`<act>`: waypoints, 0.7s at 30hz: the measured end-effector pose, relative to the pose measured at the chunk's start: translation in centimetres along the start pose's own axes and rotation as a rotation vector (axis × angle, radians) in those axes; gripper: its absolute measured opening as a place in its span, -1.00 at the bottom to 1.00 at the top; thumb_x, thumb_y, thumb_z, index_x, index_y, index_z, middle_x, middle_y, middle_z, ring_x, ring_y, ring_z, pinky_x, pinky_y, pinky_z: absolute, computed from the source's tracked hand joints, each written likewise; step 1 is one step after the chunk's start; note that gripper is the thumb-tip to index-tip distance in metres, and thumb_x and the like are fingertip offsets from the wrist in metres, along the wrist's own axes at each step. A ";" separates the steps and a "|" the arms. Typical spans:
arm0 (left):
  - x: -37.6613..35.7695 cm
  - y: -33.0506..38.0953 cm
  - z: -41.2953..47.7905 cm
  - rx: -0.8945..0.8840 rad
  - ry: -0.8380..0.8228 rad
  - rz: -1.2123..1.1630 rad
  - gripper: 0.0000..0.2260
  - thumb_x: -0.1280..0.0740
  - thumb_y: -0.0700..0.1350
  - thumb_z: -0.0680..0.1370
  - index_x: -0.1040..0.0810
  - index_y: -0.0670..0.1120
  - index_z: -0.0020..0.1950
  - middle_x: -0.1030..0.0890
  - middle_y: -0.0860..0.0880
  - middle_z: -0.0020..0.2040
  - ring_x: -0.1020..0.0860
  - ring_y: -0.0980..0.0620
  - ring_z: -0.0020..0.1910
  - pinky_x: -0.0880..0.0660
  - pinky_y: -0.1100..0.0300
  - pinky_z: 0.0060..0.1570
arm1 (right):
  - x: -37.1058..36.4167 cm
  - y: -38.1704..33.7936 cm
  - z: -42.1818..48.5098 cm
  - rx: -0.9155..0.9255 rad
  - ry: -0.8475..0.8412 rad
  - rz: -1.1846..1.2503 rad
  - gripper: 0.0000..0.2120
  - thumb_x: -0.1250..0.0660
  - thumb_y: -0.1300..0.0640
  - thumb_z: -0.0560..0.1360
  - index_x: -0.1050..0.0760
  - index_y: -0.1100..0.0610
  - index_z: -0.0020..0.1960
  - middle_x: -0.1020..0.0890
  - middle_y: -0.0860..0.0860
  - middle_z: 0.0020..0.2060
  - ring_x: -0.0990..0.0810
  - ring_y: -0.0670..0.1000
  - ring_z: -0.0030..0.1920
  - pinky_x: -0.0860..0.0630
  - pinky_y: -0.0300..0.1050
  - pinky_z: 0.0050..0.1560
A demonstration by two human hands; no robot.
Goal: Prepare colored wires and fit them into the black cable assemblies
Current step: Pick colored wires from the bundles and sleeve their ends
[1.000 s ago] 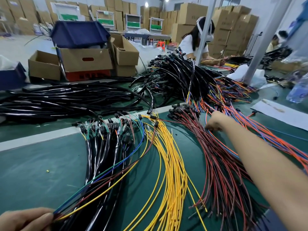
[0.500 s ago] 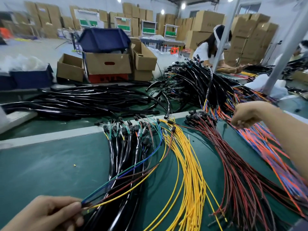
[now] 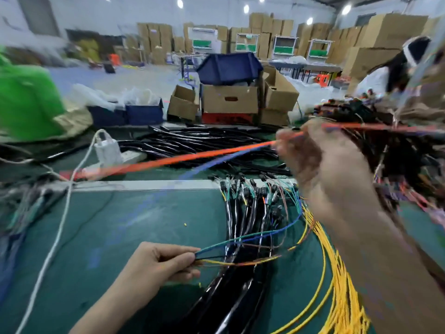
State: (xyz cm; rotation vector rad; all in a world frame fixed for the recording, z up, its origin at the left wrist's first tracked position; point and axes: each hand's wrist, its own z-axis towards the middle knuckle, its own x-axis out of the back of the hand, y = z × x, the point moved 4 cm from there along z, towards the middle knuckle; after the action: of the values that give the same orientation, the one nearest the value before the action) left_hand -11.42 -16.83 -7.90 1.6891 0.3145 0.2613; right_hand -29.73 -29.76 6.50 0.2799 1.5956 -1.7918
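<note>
The left hand [image 3: 163,263] sits low in the centre of the frame, thumb and fingers pinched together on the ends of a small bunch of thin coloured wires [image 3: 224,242]: green, blue, yellow and brown. These wires arc to the right and upward, toward the heads of the black cable assemblies [image 3: 243,213], which lie side by side on the green mat [image 3: 120,237], connector ends pointing toward the white strip at the mat's far edge.

The right hand [image 3: 320,169] is raised at centre right and heavily blurred. Its fingers are curled, clamped on an orange wire [image 3: 168,163] that stretches in a long streak toward the left edge of the frame, above the table. A blue wire [image 3: 212,162] runs just below the orange one toward the same fingers; the blur hides whether it is gripped too.

A bundle of yellow wires [image 3: 342,297] fans out on the mat in the lower right, just beside the assemblies. Behind the mat lies a pile of loose black cables [image 3: 192,143], with a white power strip [image 3: 108,150] to its left and a white cord [image 3: 57,232] trailing toward the lower left. Farther back stand cardboard boxes [image 3: 228,102] under a blue bin [image 3: 228,68]. Another person [image 3: 390,73] sits at the upper right.
</note>
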 end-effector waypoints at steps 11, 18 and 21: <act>0.1 1.2 -0.6 -0.150 0.045 -0.043 -0.61 -0.37 -0.25 0.43 -0.50 0.05 0.21 -0.70 -0.09 -0.24 -0.67 0.01 -0.28 -0.57 0.28 -0.26 | 3.6 11.7 -5.3 -0.453 0.185 0.099 -0.84 -0.13 0.29 0.61 -0.39 0.30 -0.13 -0.66 0.28 -0.29 -0.69 0.14 -0.31 -0.60 -0.22 -0.36; 0.1 1.1 -0.8 -0.240 0.000 0.000 -0.53 -0.32 -0.33 0.51 -0.45 0.15 0.27 -0.70 -0.14 -0.19 -0.68 -0.04 -0.21 -0.56 0.30 -0.21 | 4.6 11.7 -5.4 -0.502 0.361 0.293 -0.81 -0.17 0.30 0.59 -0.45 0.33 -0.16 -0.65 0.30 -0.24 -0.70 0.12 -0.26 -0.57 -0.29 -0.39; 0.0 1.3 -0.9 -0.240 -0.020 -0.049 -0.51 -0.38 -0.19 0.42 -0.43 0.21 0.28 -0.69 -0.17 -0.20 -0.69 -0.07 -0.19 -0.57 0.29 -0.20 | 4.1 11.3 -5.3 -0.512 0.410 0.379 -0.82 -0.17 0.29 0.60 -0.43 0.30 -0.15 -0.63 0.29 -0.17 -0.70 0.10 -0.30 -0.55 -0.31 -0.46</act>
State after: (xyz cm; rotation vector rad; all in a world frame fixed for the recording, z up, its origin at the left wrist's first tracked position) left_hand -11.69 -16.14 -6.52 1.4448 0.2966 0.2362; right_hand -27.11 -26.15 -5.86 0.6825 2.0560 -1.0366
